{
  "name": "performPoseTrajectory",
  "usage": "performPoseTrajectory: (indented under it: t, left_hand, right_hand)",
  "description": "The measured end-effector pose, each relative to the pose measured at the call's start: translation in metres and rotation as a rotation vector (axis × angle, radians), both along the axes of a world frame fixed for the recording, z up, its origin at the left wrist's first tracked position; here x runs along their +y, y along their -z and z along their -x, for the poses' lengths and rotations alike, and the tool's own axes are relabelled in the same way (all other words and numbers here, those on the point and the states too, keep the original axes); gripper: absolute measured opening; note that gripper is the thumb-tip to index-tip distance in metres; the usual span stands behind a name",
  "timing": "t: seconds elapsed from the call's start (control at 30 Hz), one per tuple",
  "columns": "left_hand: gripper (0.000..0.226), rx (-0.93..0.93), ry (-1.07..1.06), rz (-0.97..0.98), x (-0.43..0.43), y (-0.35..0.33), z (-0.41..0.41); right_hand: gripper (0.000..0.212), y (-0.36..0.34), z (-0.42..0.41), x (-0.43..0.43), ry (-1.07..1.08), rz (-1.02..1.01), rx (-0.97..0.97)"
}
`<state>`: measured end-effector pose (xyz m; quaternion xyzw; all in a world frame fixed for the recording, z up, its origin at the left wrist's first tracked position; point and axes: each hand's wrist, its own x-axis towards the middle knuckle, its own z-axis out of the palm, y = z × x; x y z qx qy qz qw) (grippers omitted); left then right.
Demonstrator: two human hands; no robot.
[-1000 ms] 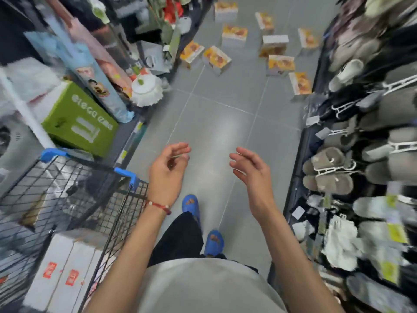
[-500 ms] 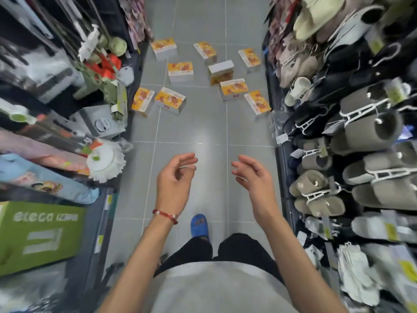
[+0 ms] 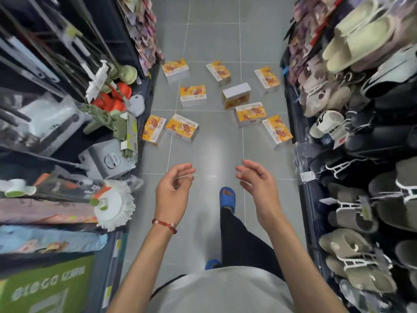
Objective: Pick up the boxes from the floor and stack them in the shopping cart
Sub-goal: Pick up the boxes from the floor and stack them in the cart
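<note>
Nine small rectangular cardboard boxes (image 3: 193, 94) lie scattered on the floor (image 3: 214, 41) up ahead, across the whole width of the aisle. They're glossy, with orange-yellow printed faces and white sides. Most lie flat with the print up, and one near the middle (image 3: 236, 95) shows a plain white panel on top instead. Two of them sit almost touching by the left shelf base (image 3: 154, 128). The floor is smooth grey tile with thin pale grout lines and a soft glare patch.

Both hands are empty and held out in front, well short of the boxes. The left hand (image 3: 172, 193) has loosely curled fingers and a red beaded bracelet (image 3: 164, 225) on the wrist. The right hand (image 3: 259, 188) is relaxed too, fingers slightly bent, palm facing inward.

A blue foam slipper (image 3: 227, 196) is on the forward foot between the arms. A fluffy white mop head (image 3: 114, 207) pokes out on the left, and rows of fuzzy grey-brown slippers (image 3: 352, 254) hang on white hangers on the right.
</note>
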<state>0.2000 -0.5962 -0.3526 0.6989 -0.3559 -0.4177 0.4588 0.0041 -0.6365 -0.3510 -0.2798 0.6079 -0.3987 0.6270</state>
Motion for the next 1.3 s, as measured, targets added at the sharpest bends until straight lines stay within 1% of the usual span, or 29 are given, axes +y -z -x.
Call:
performPoseTrajectory:
  t: [0.17, 0.3, 0.5, 0.6, 0.77, 0.87, 1.0, 1.1, 1.3]
  left_hand:
    - [0.028, -0.009, -0.052, -0.060, -0.104, -0.003, -0.021]
    - [0.028, 0.021, -0.131, -0.049, -0.171, -0.013, -0.039]
    - [0.025, 0.040, -0.209, -0.074, -0.251, -0.009, -0.090]
    - [0.024, 0.102, -0.239, -0.091, -0.293, 0.001, -0.125]
    - [0.022, 0.222, -0.277, -0.134, -0.378, 0.034, -0.195]
    - [0.022, 0.246, -0.223, -0.180, -0.427, 0.053, -0.239]
    - [0.020, 0.231, -0.147, -0.257, -0.476, 0.078, -0.288]
    - [0.022, 0.215, -0.103, -0.359, -0.503, 0.104, -0.313]
    - [0.020, 0.176, -0.062, -0.545, -0.535, 0.180, -0.333]
  right_hand:
    - [0.022, 0.004, -0.024, -0.123, -0.111, -0.087, 0.013]
    - [0.020, 0.004, -0.047, -0.208, -0.201, -0.122, 0.045]
    - [0.018, 0.011, -0.099, -0.300, -0.312, -0.164, 0.094]
    - [0.016, 0.020, -0.131, -0.341, -0.334, -0.189, 0.124]
    - [0.022, 0.043, -0.192, -0.411, -0.278, -0.194, 0.159]
    - [0.024, 0.056, -0.232, -0.446, -0.215, -0.241, 0.178]
    - [0.025, 0.080, -0.275, -0.482, -0.162, -0.343, 0.178]
    - [0.022, 0.103, -0.292, -0.499, -0.134, -0.410, 0.188]
    - [0.028, 0.164, -0.303, -0.521, -0.146, -0.517, 0.240]
